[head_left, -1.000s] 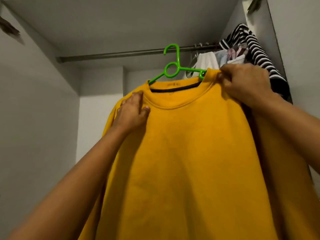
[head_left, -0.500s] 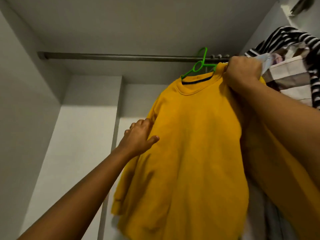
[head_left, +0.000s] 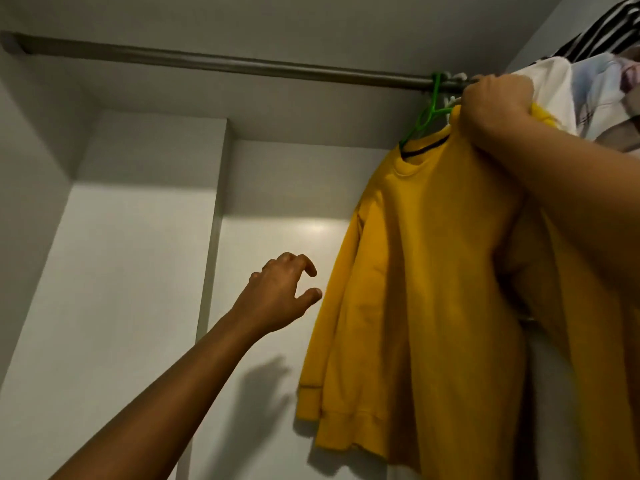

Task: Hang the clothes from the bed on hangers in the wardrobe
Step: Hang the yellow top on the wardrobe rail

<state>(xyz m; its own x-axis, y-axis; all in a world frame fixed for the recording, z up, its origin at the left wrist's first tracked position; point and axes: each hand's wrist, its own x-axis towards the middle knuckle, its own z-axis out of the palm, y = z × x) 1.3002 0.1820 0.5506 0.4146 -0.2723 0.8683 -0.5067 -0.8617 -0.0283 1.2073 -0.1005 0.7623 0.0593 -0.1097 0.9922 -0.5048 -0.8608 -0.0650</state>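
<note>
- Up at the right end of the rod (head_left: 225, 65), your right hand (head_left: 495, 98) had its fingers curled tight round the shoulder of the yellow sweatshirt (head_left: 433, 254), just where the green hanger (head_left: 427, 112) went under the cloth.
- The hook of the hanger looked to be over the rod, so I think you were at the end of the hanging step for this top.
- Your left hand (head_left: 277, 292) was lower down and held nothing. Its fingers were loosely bent with the thumb apart from them. It was near the sleeve but not touching it.
- The sweatshirt hung inside the wardrobe (head_left: 138, 271), just beside the white top (head_left: 554, 88) and the striped top (head_left: 602, 26) on its right.
- Its neck pointed up to the rod and its hem pointed down, so its long line ran from top to bottom. Its front faced you, turned a bit toward the left side. One sleeve hung straight down along the left edge.
- For the next move, I think you needed to let go gently with the right hand. You also needed to check that the hook sat well on the rod and the top did not slip off. Then you could fetch the next piece of clothing.
</note>
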